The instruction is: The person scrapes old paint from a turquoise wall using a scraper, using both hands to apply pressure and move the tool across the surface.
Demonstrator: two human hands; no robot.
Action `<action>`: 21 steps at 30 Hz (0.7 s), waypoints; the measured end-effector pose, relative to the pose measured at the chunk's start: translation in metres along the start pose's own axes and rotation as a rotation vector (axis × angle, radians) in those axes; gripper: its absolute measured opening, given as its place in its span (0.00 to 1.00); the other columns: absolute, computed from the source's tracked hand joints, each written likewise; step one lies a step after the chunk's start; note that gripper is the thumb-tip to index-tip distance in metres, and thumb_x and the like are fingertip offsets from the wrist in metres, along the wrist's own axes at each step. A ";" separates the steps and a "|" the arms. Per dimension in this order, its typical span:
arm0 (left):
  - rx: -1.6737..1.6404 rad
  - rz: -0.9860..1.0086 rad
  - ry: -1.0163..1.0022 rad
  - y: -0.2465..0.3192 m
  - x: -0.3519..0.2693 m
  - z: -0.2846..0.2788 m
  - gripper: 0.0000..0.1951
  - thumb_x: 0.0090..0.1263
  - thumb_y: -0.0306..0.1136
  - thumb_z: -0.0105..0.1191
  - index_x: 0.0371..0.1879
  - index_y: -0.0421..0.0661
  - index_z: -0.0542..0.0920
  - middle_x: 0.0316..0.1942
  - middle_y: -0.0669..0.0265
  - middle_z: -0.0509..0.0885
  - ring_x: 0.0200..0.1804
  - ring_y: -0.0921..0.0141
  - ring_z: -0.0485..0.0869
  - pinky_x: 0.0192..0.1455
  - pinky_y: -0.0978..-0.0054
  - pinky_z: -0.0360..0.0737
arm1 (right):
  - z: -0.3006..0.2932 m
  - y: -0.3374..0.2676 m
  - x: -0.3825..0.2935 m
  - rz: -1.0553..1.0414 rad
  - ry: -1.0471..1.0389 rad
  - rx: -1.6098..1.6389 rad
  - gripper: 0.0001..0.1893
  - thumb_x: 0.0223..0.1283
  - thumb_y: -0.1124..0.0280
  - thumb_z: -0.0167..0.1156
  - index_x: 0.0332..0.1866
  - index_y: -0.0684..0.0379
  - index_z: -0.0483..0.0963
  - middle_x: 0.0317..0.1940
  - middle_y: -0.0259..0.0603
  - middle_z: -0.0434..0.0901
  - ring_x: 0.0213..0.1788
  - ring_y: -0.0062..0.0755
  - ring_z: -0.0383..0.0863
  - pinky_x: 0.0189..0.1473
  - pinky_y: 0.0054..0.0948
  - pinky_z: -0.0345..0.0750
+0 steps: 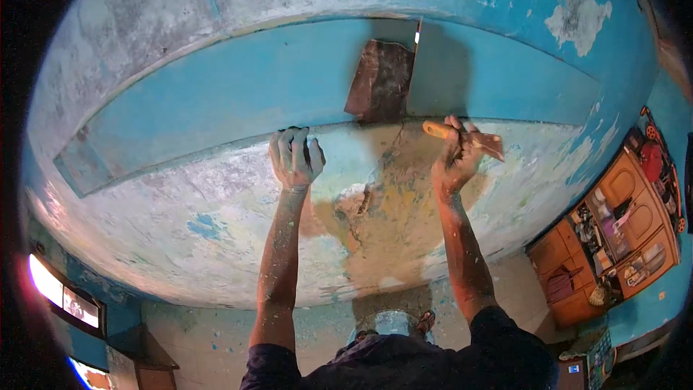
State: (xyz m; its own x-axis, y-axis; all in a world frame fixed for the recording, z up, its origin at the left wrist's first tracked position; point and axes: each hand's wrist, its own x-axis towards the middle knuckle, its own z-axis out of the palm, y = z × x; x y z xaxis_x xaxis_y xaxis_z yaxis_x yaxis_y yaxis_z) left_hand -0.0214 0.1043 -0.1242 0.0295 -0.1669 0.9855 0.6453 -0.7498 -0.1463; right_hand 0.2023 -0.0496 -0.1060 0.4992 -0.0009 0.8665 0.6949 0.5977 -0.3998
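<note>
My left hand (pixel 296 158) has its fingers curled over the front edge of a blue wall niche (pixel 233 73). To its right, my right hand (pixel 457 154) grips a putty knife (pixel 437 130) with a yellow handle, its broad brownish blade pointing right. The blade is close to the wall just below the niche edge; whether it touches cannot be told. Below the niche the wall (pixel 216 195) is scraped and patchy, with bits of blue paint and a rough broken spot (pixel 354 203). Pale flecks cover both forearms.
A dark brown sheet (pixel 381 78) leans inside the niche beside a thin upright divider (pixel 416 59). At right stands a wooden cabinet (pixel 622 227) holding many items. Paint chips dot the tiled floor (pixel 211 336). A bluish rounded surface (pixel 394 320) lies below me, near a sandalled foot (pixel 425 323).
</note>
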 end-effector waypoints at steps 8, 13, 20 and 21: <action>0.027 -0.061 0.002 0.015 0.015 -0.007 0.08 0.55 0.29 0.53 0.33 0.40 0.77 0.33 0.59 0.77 0.39 0.57 0.76 0.52 0.55 0.73 | 0.004 -0.008 0.001 -0.020 -0.109 -0.141 0.13 0.70 0.71 0.44 0.47 0.69 0.72 0.45 0.50 0.78 0.50 0.37 0.77 0.54 0.33 0.72; -0.064 -0.160 -0.016 0.005 0.009 -0.014 0.10 0.55 0.29 0.54 0.36 0.42 0.78 0.35 0.58 0.76 0.41 0.56 0.76 0.52 0.56 0.73 | 0.004 -0.005 0.001 -0.086 -0.162 -0.263 0.14 0.70 0.67 0.43 0.46 0.66 0.73 0.42 0.46 0.78 0.45 0.34 0.77 0.47 0.30 0.72; -0.092 -0.129 -0.007 0.007 0.005 -0.008 0.11 0.54 0.25 0.53 0.37 0.40 0.78 0.34 0.58 0.77 0.41 0.60 0.77 0.54 0.55 0.71 | -0.014 0.017 -0.009 0.229 -0.296 -0.533 0.14 0.67 0.66 0.49 0.52 0.63 0.68 0.33 0.45 0.78 0.31 0.34 0.78 0.38 0.30 0.75; -0.099 -0.139 -0.019 0.010 0.008 -0.008 0.10 0.54 0.24 0.53 0.37 0.41 0.77 0.34 0.58 0.77 0.41 0.60 0.77 0.53 0.56 0.71 | -0.015 0.026 -0.010 0.162 -0.253 -0.553 0.14 0.66 0.67 0.49 0.53 0.62 0.68 0.33 0.45 0.78 0.33 0.35 0.78 0.39 0.31 0.75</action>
State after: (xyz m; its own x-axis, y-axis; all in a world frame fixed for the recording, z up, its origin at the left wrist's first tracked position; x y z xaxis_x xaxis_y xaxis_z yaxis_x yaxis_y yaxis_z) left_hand -0.0208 0.0899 -0.1183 -0.0401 -0.0458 0.9981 0.5657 -0.8245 -0.0151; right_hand 0.2236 -0.0464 -0.1294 0.5298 0.2855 0.7986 0.8194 0.0708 -0.5689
